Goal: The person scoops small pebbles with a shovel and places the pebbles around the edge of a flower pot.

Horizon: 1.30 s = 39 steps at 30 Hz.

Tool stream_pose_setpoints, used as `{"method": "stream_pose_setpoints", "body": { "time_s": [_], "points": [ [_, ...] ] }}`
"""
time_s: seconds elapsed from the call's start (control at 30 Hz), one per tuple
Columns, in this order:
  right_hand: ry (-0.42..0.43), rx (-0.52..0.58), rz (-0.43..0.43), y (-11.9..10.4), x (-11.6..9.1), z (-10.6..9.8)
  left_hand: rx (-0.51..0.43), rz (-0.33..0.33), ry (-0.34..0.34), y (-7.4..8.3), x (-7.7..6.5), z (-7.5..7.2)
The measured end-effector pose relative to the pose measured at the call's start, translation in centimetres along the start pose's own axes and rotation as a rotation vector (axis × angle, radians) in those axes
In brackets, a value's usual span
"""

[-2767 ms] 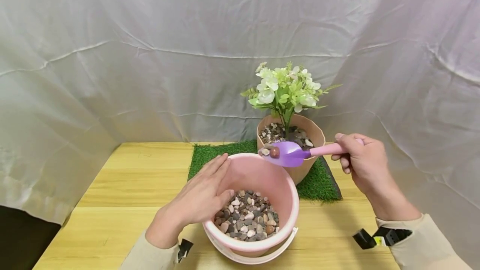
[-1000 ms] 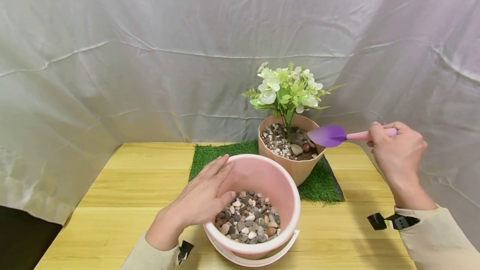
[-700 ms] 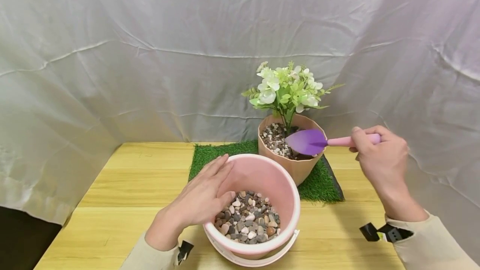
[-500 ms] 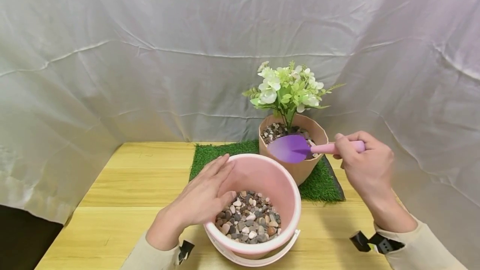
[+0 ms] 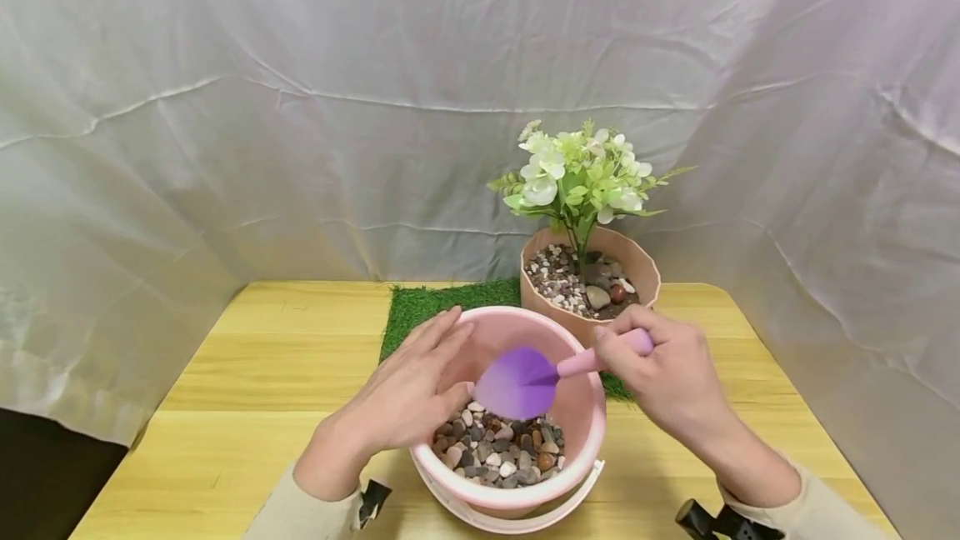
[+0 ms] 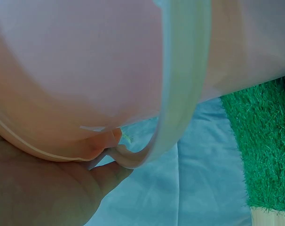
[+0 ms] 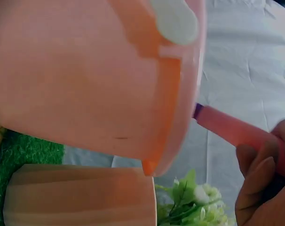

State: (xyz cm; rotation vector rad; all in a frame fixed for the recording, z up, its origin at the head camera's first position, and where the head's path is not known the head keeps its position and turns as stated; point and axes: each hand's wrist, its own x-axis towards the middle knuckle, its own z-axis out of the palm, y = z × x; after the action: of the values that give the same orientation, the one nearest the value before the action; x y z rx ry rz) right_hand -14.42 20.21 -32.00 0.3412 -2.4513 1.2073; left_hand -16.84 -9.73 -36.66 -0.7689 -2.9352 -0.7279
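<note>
Purple trowel blade [image 5: 516, 386] moved inside bucket [image 5: 580, 415]; handle [image 5: 581, 363] pink.

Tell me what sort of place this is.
Probably a small staged work booth: pale grey fabric hangs behind and beside a wooden table, with a potted plant on its far side.

On my screen, the left sleeve [image 5: 303, 507] and right sleeve [image 5: 821, 507] are light tan. A small black bit [image 5: 372, 502] sticks out at the left cuff. I see chunky black blocks [image 5: 696, 520] at the right cuff.
</note>
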Motion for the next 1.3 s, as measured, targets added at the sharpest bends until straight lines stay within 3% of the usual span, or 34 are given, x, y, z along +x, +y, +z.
{"method": "stream_pose_setpoints", "body": {
  "time_s": [0.07,0.2,0.33,0.57,0.67,0.87,1.1,1.3],
  "points": [
    [-0.025,-0.043,-0.105,0.1,-0.2,0.5,0.002,0.003,0.0,0.0,0.0,0.0],
    [0.017,-0.232,-0.359,0.8,0.0,1.4,0.002,0.008,-0.001,0.1,0.0,0.0],
    [0.002,-0.42,-0.507,1.4,0.1,2.0,-0.003,0.003,-0.002,0.1,0.0,0.1],
    [-0.199,-0.537,-0.483,0.6,-0.3,3.2,-0.01,-0.018,-0.007,0.0,-0.1,0.2],
    [-0.229,-0.551,-0.481,0.5,-0.4,3.6,-0.007,-0.018,-0.005,0.1,-0.1,0.3],
    [-0.158,-0.506,-0.508,0.6,-0.5,4.4,0.007,-0.014,-0.011,0.2,0.0,0.2],
    [-0.057,-0.462,-0.48,1.3,-0.7,5.3,0.002,-0.01,-0.008,0.3,0.0,0.0],
    [-0.037,-0.423,-0.569,1.7,-0.6,5.3,0.004,-0.013,-0.01,0.3,0.0,-0.1]
  ]
}}
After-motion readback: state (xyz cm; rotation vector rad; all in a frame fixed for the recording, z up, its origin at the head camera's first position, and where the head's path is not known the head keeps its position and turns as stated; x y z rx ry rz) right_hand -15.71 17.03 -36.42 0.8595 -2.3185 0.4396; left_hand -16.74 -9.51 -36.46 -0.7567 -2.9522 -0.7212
